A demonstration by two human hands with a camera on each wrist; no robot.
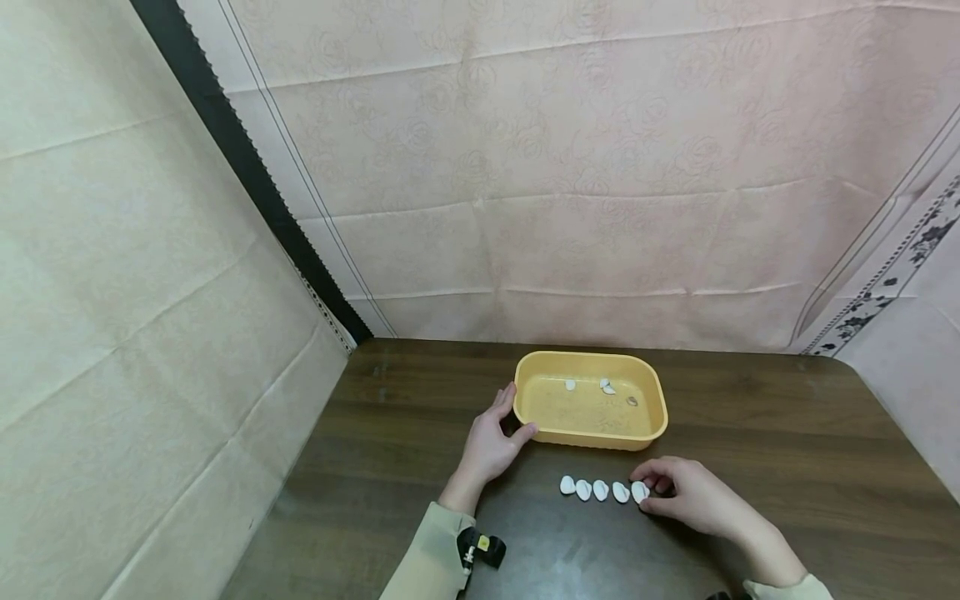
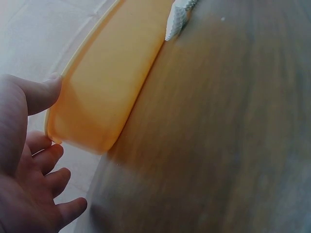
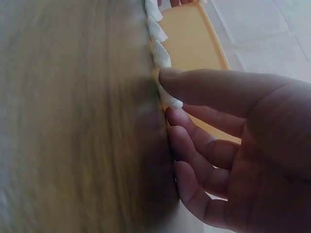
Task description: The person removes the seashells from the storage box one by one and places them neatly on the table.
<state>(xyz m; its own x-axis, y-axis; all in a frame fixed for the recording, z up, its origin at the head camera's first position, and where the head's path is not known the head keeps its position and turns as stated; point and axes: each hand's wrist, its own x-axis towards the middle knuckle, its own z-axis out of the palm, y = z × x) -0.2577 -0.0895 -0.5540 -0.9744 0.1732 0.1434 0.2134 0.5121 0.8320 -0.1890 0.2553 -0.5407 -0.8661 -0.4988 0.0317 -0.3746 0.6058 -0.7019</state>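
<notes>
The white shell [image 1: 640, 492] at the right-hand end of the row sits between the thumb and forefinger of the right hand [image 1: 690, 493], pinched lightly, the other fingers curled in behind it. It is down at worktop level, or just about; I can't tell whether it bears its weight there. Four other shells [image 1: 601, 491] run leftward from it, roughly parallel to the worktop's far edge. The two leftmost look almost touching, the gap between the third and fourth a little wider.

To place this one well, I'd match its lean and its spacing to its neighbour, then part thumb and forefinger gently so that neither nudges the row. The fingers lie close beside the shells, so lifting straight up seems safer than sliding off.

Beyond the row, towards the far edge, stands a yellow tray [image 1: 551, 410]. The left hand [image 1: 491, 444] holds its near left corner, thumb on the near side and fingers along the left end, a light hold that should be enough. A few small pale pieces [image 1: 607, 387] lie inside. Behind the wooden worktop [image 1: 420, 400] hangs a pale cloth [image 1: 600, 208].
</notes>
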